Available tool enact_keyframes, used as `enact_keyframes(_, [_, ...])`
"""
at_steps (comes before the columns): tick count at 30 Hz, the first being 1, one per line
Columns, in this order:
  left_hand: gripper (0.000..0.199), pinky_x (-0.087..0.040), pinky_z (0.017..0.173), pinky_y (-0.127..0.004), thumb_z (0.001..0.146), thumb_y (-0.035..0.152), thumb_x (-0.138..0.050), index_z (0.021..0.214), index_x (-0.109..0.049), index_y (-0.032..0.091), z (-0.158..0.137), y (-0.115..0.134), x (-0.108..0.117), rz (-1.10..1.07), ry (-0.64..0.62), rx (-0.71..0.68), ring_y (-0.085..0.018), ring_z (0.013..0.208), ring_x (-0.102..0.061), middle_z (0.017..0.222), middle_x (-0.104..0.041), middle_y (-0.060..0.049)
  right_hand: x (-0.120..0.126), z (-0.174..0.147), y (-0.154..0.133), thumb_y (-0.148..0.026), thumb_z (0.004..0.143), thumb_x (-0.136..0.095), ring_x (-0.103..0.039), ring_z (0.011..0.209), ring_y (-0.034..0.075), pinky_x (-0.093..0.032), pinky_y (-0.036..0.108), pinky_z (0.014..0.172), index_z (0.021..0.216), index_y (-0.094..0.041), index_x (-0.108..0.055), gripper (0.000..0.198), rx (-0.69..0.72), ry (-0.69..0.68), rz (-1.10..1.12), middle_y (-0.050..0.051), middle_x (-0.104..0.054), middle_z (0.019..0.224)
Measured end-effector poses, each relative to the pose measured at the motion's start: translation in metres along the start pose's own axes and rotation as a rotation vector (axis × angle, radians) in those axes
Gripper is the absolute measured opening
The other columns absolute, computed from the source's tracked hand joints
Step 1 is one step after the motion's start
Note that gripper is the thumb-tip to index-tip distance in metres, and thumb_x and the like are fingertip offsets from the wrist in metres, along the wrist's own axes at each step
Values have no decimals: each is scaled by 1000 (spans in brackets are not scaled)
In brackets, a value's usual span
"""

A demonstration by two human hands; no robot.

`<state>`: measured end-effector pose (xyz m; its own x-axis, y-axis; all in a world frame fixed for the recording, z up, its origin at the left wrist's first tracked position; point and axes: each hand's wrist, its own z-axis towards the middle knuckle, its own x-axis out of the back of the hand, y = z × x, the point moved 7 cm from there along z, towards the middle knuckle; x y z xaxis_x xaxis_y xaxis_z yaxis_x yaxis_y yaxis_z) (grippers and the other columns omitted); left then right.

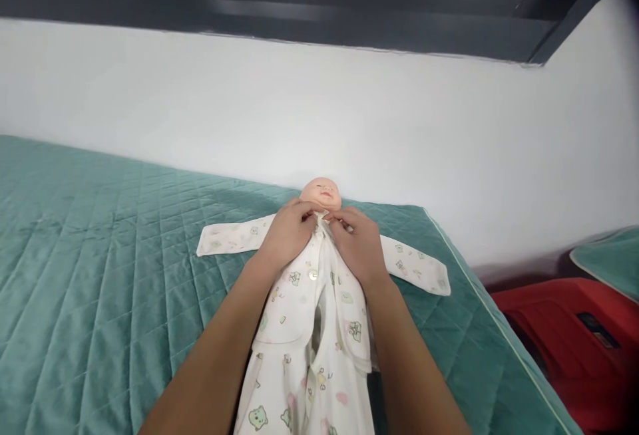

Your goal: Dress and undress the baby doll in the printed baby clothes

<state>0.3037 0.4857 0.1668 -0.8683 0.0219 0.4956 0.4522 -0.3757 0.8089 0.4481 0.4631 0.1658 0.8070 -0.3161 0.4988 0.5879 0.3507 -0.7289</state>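
Note:
A baby doll (321,193) lies on its back, its bare head against the wall and its body under printed clothes. It wears a white baby jacket (294,292) with small bear prints, both sleeves spread out sideways. Below the jacket are matching printed trousers (279,388). At the doll's neck, my left hand (295,227) pinches the collar edge from the left. Opposite it, my right hand (355,235) has its fingers closed on the other collar edge. A button (313,275) shows lower on the jacket front, which parts further down. My fingers partly hide the collar.
Beneath the doll is a green quilted cover (124,275), its piped edge running down the right side. A white wall (319,109) rises behind, below a dark window frame (324,12) with bars. A red plastic chair (564,328) stands at the right.

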Motion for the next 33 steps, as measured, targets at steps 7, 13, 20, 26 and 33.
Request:
enact_keyframes(7, [27,-47,92,-30,88,14,-49,97,-73,21,-7,0,9,-31,123,-87,-17,100,-62,103,-70,-3,1,-15,-3,-34,96,-43,-52,114,23,-36,41,101,107,-24,-66,27,89,-127,-83,5,-62,117])
enact_keyframes(13, [18,-45,74,-25,87,17,-54,92,-72,19,-39,9,20,-60,214,-154,-12,76,-59,89,-69,-1,4,-35,-4,-40,99,-39,-41,129,23,-26,44,113,126,-25,-59,36,89,-180,-53,6,-52,134])
enact_keyframes(20, [18,-43,77,-26,88,31,-59,96,-72,22,-44,6,17,-122,52,-99,-14,83,-58,91,-66,-1,19,-46,-7,-38,93,-52,-56,93,18,-46,31,81,102,-21,-62,22,-56,78,126,4,-62,102])
enact_keyframes(26, [18,-42,70,-25,85,33,-61,94,-73,23,-39,-2,13,-190,-89,-46,-13,78,-57,94,-64,-2,8,-48,-22,-49,85,-63,-49,66,14,-38,28,61,91,-23,-53,28,-241,-185,-48,-4,-56,77])
enact_keyframes(33, [13,-41,69,-24,81,30,-64,89,-71,22,-40,3,12,-205,-130,-3,-12,77,-56,89,-64,1,3,-47,-12,-44,84,-63,-52,69,14,-38,27,63,92,-22,-54,24,-355,-241,172,-3,-56,76])
